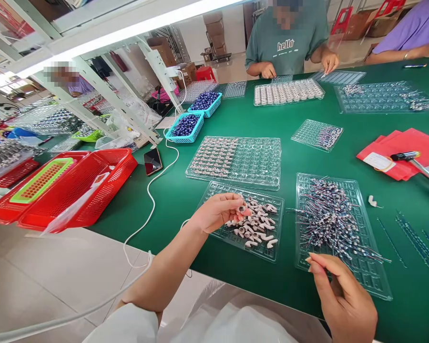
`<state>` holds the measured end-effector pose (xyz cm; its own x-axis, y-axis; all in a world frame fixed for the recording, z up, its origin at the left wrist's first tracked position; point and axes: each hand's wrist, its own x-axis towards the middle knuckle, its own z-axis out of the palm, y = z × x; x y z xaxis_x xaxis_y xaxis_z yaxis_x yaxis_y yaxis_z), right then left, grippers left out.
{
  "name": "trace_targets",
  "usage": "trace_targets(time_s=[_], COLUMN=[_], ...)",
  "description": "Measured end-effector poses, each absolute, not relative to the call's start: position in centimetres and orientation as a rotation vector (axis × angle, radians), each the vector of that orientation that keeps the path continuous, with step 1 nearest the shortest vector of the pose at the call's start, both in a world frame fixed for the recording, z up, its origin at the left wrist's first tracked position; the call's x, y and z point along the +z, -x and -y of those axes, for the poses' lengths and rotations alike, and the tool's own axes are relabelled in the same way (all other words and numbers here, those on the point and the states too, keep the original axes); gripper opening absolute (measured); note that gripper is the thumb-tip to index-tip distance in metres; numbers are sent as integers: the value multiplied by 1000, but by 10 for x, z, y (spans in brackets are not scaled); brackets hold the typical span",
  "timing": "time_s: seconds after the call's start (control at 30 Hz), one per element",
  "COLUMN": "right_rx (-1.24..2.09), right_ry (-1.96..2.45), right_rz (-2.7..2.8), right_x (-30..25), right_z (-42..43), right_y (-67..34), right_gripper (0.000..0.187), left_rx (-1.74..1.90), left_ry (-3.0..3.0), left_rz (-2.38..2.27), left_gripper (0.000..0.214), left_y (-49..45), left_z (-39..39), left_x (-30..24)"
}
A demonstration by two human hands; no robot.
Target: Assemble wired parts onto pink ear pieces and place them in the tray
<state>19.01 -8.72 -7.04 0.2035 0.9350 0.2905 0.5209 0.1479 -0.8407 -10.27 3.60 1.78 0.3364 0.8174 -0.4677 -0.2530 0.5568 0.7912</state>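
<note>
My left hand is closed in a pinch on a white earbud shell, its round dark opening showing. Beneath that hand, a clear tray carries a loose pile of similar white shells. My right hand has thumb and forefinger pressed together; whatever is between the tips is too small to make out. It hovers by the near edge of another clear tray, which bears a tangled heap of small wired parts. One lone shell lies right of that heap.
Beyond the piles is a clear tray, its left part filled with shells. Blue baskets of dark blue pieces, a phone, a white cable and red baskets lie leftward. Red sheets lie right. Co-workers sit opposite.
</note>
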Motion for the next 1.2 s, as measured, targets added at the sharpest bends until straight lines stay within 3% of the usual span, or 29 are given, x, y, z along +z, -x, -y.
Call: trace_targets(time_s=[0.3, 0.73, 1.2], right_rx=[527, 511, 519], right_ry=[1505, 1411, 1339], right_rz=[1465, 1520, 1501], right_x=[-66, -66, -61], right_z=[85, 81, 82], right_y=[-189, -188, -184], right_gripper=[17, 13, 16], left_rx=[791, 886, 990], left_ry=[-746, -1356, -1775], left_rz=[-1025, -1236, -1146], left_gripper=[38, 23, 10], left_y=[102, 88, 75], left_z=[-33, -5, 4], left_x=[18, 28, 31])
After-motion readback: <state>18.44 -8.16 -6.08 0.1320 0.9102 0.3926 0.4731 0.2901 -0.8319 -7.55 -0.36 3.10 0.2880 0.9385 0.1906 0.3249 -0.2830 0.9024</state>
